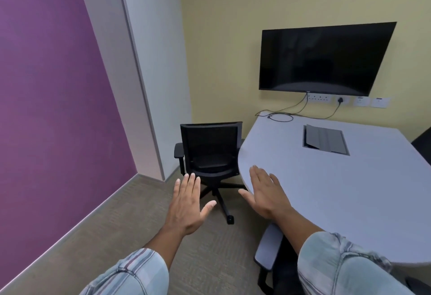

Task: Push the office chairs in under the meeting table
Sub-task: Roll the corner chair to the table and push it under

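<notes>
A black mesh-backed office chair (pixel 211 147) stands at the far left end of the grey meeting table (pixel 338 189), its seat beside the table's rounded edge rather than under it. My left hand (pixel 187 203) is stretched out flat over the carpet, short of the chair, fingers apart and holding nothing. My right hand (pixel 264 192) hovers flat over the table's near rim, also empty. A second chair (pixel 268 248) shows only a grey armrest and dark frame below my right forearm, close against the table edge.
A purple wall runs along the left, with a white pillar behind the far chair. A black screen (pixel 326 59) hangs on the yellow wall, cables trailing onto the table. A grey cable hatch (pixel 325 139) sits in the tabletop. A dark chair back (pixel 423 140) shows at the right edge.
</notes>
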Available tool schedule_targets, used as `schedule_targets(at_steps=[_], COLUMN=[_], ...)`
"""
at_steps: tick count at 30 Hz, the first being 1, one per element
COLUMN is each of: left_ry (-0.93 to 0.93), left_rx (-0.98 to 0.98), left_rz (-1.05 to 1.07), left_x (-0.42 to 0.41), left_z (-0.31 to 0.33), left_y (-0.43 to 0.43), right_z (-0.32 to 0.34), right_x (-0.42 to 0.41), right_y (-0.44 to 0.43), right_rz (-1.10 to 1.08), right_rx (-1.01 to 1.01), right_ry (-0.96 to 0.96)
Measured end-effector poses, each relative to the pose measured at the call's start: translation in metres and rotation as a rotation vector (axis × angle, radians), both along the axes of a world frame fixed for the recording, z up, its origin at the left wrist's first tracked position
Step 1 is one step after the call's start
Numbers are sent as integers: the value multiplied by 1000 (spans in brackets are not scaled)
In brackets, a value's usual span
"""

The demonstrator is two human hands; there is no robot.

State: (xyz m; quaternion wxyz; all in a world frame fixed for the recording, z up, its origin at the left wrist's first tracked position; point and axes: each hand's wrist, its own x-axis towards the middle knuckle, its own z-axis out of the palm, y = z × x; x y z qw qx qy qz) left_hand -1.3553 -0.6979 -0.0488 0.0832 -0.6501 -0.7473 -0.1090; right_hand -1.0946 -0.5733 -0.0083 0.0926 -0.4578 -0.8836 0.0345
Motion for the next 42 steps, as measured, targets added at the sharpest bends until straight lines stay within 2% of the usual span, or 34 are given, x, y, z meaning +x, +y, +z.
schedule_targets(at_steps=[8, 22, 29, 34, 37, 42], left_ry=[3, 39, 1, 21, 27, 67], left_rx=[34, -36, -21, -28, -69, -66], left_rz=[30, -10, -53, -104, -110, -163], left_x=[-60, -183, -262, -312, -329, -319], left_z=[18, -7, -2, 5, 6, 12], left_y=[96, 227, 309, 369, 416, 444], right_z=[2, -29, -22, -10, -10, -1], right_x=[-62, -178, -236, -276, -292, -295], right_y=[110, 226, 299, 343, 382, 414], right_rz=[-34, -21, -118, -197, -255, -218], right_rx=[8, -12, 22, 20, -3, 51], right_ry=[26, -10, -64, -10, 19, 1])
